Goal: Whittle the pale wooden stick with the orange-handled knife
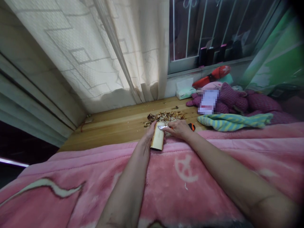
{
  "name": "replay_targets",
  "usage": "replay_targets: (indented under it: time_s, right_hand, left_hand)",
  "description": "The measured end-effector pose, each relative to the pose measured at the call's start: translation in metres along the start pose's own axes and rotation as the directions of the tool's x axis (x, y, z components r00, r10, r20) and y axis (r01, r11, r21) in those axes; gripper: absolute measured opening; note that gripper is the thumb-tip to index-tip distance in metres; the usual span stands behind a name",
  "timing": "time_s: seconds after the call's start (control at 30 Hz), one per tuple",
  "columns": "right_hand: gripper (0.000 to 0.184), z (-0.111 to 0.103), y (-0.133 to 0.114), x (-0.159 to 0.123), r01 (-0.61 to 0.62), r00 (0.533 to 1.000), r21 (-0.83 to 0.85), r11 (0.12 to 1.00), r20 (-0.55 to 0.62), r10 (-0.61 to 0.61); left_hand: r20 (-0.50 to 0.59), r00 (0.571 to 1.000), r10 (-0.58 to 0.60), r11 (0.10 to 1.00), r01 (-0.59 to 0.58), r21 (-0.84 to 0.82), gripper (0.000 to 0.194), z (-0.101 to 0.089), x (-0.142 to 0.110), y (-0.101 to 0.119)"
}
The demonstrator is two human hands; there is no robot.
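My left hand (150,132) is closed around the left side of a pale, cylinder-like piece of bamboo or wood (157,139) with a brown edge and a dark near end. My right hand (179,128) grips a utility knife (193,127), whose black and orange handle end sticks out past the hand. Its silver blade lies against the pale face of the piece, near the top. Behind both hands, a heap of brown and cream shavings (166,116) lies on the wooden surface (114,122).
A pink blanket (133,164) covers the near side under my forearms. At the right are a striped cloth (232,122), purple plush toys (256,103), a blurred-out phone-like rectangle (209,101) and a tissue pack (186,92). Curtains (99,53) hang behind, beside a barred window (213,28).
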State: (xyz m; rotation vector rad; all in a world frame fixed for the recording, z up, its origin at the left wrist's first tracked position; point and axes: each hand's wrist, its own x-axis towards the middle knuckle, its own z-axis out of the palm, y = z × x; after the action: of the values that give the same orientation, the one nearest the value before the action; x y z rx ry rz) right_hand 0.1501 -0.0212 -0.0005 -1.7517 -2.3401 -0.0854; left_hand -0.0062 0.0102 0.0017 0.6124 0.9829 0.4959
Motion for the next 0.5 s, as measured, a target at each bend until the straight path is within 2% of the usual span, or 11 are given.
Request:
replay_targets:
  time_s: [0.13,0.33,0.5]
  right_hand:
    - [0.071,-0.002,0.007,0.001,-0.039,0.999,-0.009,0.999,0.006,0.039]
    - [0.069,-0.004,0.012,0.001,-0.077,0.997,-0.019,0.997,-0.018,0.077]
    - [0.068,-0.001,0.02,0.002,-0.183,0.983,-0.031,0.983,-0.036,0.182]
  left_hand:
    - [-0.031,0.997,0.076,0.989,-0.071,0.128,0.056,0.001,-0.002,0.0]
    - [-0.029,0.997,0.068,0.987,-0.063,0.146,0.059,0.001,-0.003,0.0]
    - [0.005,0.998,0.059,0.99,-0.059,0.132,0.057,0.003,-0.006,0.001]
